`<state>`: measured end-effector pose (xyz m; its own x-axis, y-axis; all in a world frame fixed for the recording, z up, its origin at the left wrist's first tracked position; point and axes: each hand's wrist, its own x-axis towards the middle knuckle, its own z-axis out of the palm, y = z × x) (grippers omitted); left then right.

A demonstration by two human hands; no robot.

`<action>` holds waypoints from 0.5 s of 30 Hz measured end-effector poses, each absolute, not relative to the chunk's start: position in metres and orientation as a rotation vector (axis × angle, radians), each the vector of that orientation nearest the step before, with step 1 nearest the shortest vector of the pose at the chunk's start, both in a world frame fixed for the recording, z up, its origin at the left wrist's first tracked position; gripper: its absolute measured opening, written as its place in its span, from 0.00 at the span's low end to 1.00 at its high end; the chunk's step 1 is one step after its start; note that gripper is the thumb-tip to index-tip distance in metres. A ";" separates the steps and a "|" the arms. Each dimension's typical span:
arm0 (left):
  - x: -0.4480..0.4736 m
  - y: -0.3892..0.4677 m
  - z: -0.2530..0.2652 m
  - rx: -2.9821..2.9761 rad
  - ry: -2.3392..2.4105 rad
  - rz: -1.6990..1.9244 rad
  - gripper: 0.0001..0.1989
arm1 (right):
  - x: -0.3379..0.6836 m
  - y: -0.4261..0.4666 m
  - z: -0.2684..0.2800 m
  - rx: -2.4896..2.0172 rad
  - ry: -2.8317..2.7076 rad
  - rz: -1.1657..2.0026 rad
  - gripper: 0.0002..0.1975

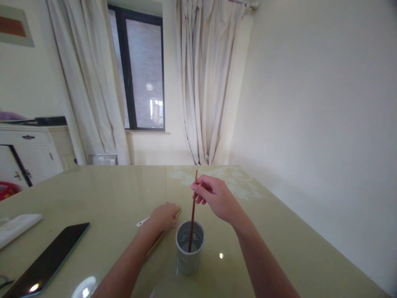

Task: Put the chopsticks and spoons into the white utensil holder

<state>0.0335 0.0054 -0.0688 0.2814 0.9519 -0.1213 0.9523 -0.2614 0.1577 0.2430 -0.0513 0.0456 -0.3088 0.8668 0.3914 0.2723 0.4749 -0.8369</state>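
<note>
A slim brown chopstick stands slightly tilted in a grey, round utensil holder with small drain holes inside. My right hand pinches it near its upper end, above the rim. To the left of the holder, my left hand is low at the table with its fingers curled down over thin wooden chopsticks. Their ends show on both sides of that hand, and its grip is partly hidden. A white, rounded utensil end sticks out past the left wrist; the rest is covered.
A dark tablet and a white flat object lie on the left of the glossy greenish table. A white cabinet stands behind at left. The wall runs along the table's right side.
</note>
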 end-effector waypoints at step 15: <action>0.029 0.007 -0.073 2.321 1.674 0.044 0.06 | 0.234 -0.042 0.028 -1.117 -1.894 0.763 0.15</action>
<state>0.0294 0.0070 -0.0729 0.3288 0.9345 -0.1366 0.9259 -0.2906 0.2414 0.2341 -0.0420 0.0281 -0.2977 0.8970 0.3269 0.4201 0.4305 -0.7989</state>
